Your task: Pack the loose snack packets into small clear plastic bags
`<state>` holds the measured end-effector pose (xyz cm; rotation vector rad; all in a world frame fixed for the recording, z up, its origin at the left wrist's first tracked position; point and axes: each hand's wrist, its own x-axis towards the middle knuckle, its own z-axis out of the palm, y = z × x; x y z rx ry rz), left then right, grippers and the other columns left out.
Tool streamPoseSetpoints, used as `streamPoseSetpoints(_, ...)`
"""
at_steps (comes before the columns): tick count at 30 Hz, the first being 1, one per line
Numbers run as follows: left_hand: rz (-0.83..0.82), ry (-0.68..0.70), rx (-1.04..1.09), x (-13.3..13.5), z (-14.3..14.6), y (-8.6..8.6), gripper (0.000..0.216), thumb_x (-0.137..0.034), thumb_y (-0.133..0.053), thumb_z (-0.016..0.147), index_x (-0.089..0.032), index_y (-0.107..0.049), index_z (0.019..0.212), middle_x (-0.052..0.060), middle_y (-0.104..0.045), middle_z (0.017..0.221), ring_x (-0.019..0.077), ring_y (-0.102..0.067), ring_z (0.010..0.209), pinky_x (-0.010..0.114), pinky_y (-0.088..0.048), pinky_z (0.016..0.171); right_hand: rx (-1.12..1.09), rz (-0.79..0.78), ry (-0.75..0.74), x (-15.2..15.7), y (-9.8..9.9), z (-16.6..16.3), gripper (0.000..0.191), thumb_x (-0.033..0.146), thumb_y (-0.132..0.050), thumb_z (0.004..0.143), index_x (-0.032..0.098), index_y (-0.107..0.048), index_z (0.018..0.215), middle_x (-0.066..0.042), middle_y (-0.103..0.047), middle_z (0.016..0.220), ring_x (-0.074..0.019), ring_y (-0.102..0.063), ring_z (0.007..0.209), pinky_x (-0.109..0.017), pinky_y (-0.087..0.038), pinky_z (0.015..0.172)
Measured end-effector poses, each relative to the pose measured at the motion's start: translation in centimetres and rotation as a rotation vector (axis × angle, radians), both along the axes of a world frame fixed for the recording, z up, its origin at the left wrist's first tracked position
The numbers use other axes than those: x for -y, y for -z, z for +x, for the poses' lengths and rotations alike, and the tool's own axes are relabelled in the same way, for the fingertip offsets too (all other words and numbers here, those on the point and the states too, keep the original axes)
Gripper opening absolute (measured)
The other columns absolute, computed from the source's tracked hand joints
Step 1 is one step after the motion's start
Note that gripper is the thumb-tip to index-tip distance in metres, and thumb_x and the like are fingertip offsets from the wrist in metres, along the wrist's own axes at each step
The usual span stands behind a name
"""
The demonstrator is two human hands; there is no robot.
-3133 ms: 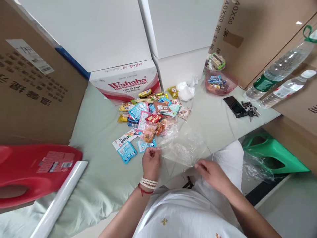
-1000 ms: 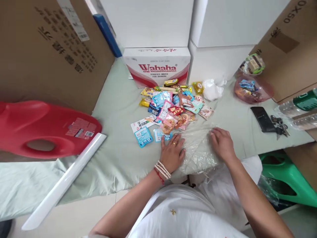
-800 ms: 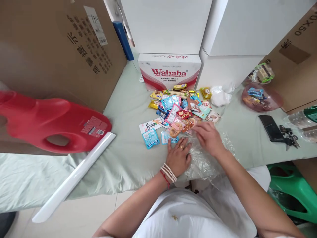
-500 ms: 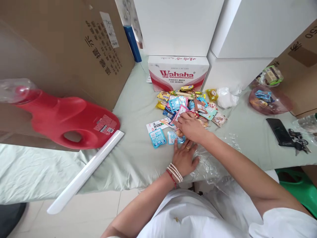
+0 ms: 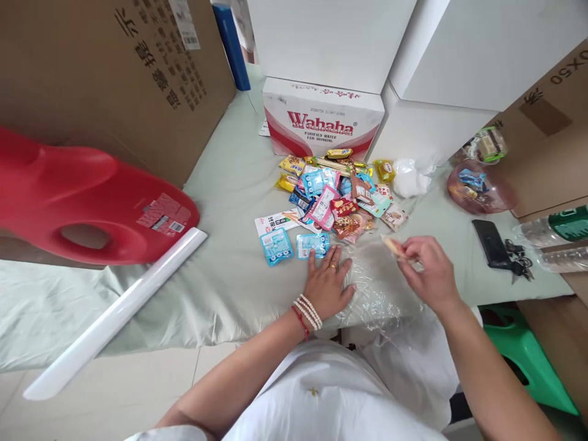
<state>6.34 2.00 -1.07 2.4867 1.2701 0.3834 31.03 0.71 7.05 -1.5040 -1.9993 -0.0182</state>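
Observation:
My left hand (image 5: 327,283) lies flat on the green cloth, fingers spread, its fingertips at the lower edge of a blue snack packet (image 5: 313,245). Pinched in my right hand (image 5: 429,269) is a small tan snack packet (image 5: 393,246), held just above the table to the right of the pile. The heap of wrapped snacks (image 5: 344,208) holds yellow, pink, blue, red and brown packets. Another blue packet (image 5: 276,246) and a white packet (image 5: 271,224) lie at its left front. Clear plastic film (image 5: 374,291) is crumpled beside my left hand.
A Wahaha carton (image 5: 321,119) and white boxes (image 5: 316,43) stand behind the pile. Leftward are a red jug (image 5: 119,202) and a long white strip (image 5: 119,312). On the right are a pink bowl (image 5: 498,193), a phone (image 5: 491,244), scissors (image 5: 521,266) and plastic bottles (image 5: 565,228).
My right hand has left the pile and moved right, now with a small tan packet in it. My left hand stays on the cloth. The view has shifted slightly.

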Motion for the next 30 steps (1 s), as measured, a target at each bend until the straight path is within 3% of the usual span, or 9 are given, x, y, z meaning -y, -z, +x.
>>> streamPoseSetpoints(2,0.011,-0.009,-0.019,0.1,0.0,0.2,0.064,-0.055,-0.053,0.096,-0.022,-0.049,0.15,0.018,-0.034,0.167,0.0324,-0.027,0.157,0.07,-0.002,0.126,0.106,-0.077,-0.066,1.7,1.9,0.1,0.006,0.026,-0.06,0.097,0.023,-0.057,0.093,-0.009,-0.066,0.101,-0.024,-0.06,0.097,-0.038,-0.049,0.083)
streamPoseSetpoints(4,0.017,-0.017,-0.038,0.1,0.1,0.3,0.07,-0.057,-0.05,0.096,-0.019,-0.044,0.154,0.018,-0.034,0.167,0.0317,-0.026,0.157,0.068,0.0,0.127,0.184,-0.237,-0.168,2.8,3.2,-0.1,0.014,0.035,-0.063,0.097,0.021,-0.062,0.099,-0.012,-0.067,0.11,-0.0274,-0.059,0.107,-0.044,-0.047,0.092)
streamPoseSetpoints(7,0.021,-0.022,-0.064,0.2,0.2,0.4,0.076,-0.06,-0.046,0.097,-0.014,-0.038,0.157,0.018,-0.032,0.168,0.0311,-0.025,0.158,0.066,0.002,0.128,0.123,-0.432,-0.251,2.6,3.0,-0.2,0.026,0.046,-0.058,0.099,0.021,-0.067,0.103,-0.012,-0.068,0.115,-0.0275,-0.06,0.109,-0.044,-0.047,0.096)
streamPoseSetpoints(12,0.032,-0.038,-0.101,0.3,0.4,0.3,0.078,-0.063,-0.042,0.097,-0.014,-0.038,0.158,0.018,-0.031,0.168,0.0335,-0.027,0.157,0.067,-0.001,0.127,-0.105,-0.311,0.059,-3.6,1.1,-0.9,0.033,0.042,-0.046,0.103,0.021,-0.071,0.102,-0.011,-0.07,0.102,-0.0237,-0.064,0.092,-0.036,-0.049,0.083)
streamPoseSetpoints(16,0.054,-0.028,-0.145,0.2,0.4,0.4,0.078,-0.061,-0.04,0.099,-0.011,-0.037,0.158,0.02,-0.034,0.166,0.0339,-0.028,0.157,0.068,-0.005,0.126,-0.044,-0.614,0.285,-10.0,2.0,-3.6,0.035,0.043,-0.056,0.095,0.019,-0.071,0.074,-0.011,-0.069,0.076,-0.0248,-0.065,0.084,-0.032,-0.045,0.075)
streamPoseSetpoints(19,0.069,-0.017,-0.155,0.1,0.3,0.6,0.079,-0.061,-0.041,0.098,-0.01,-0.037,0.158,0.021,-0.033,0.167,0.0348,-0.027,0.157,0.068,-0.004,0.126,-0.192,-0.729,0.362,-12.8,3.3,-5.2,0.027,0.036,-0.07,0.083,0.019,-0.065,0.063,-0.006,-0.064,0.064,-0.0206,-0.06,0.072,-0.029,-0.041,0.068)
streamPoseSetpoints(24,0.064,0.001,-0.134,0.0,0.2,0.9,0.079,-0.06,-0.041,0.098,-0.009,-0.037,0.158,0.02,-0.03,0.168,0.035,-0.027,0.157,0.069,-0.003,0.126,-0.39,-0.63,0.357,-12.8,3.4,-4.3,0.022,0.034,-0.062,0.084,0.016,-0.066,0.072,0.0,-0.062,0.067,-0.0128,-0.052,0.064,-0.024,-0.039,0.063)
streamPoseSetpoints(27,0.057,0.002,-0.119,0.0,0.2,0.8,0.078,-0.06,-0.042,0.098,-0.009,-0.038,0.158,0.02,-0.03,0.168,0.0346,-0.027,0.157,0.068,-0.002,0.127,-0.472,-0.346,0.312,-10.5,1.0,-1.6,0.026,0.04,-0.063,0.086,0.016,-0.067,0.075,0.0,-0.062,0.073,-0.0137,-0.053,0.069,-0.025,-0.041,0.067)
streamPoseSetpoints(30,0.045,-0.001,-0.106,0.0,0.2,0.7,0.079,-0.062,-0.042,0.098,-0.009,-0.039,0.157,0.02,-0.029,0.168,0.0349,-0.027,0.157,0.068,-0.001,0.127,-0.344,-0.073,0.26,-6.6,-1.9,0.9,0.032,0.048,-0.067,0.089,0.019,-0.068,0.078,-0.004,-0.063,0.087,-0.0161,-0.055,0.076,-0.029,-0.045,0.073)
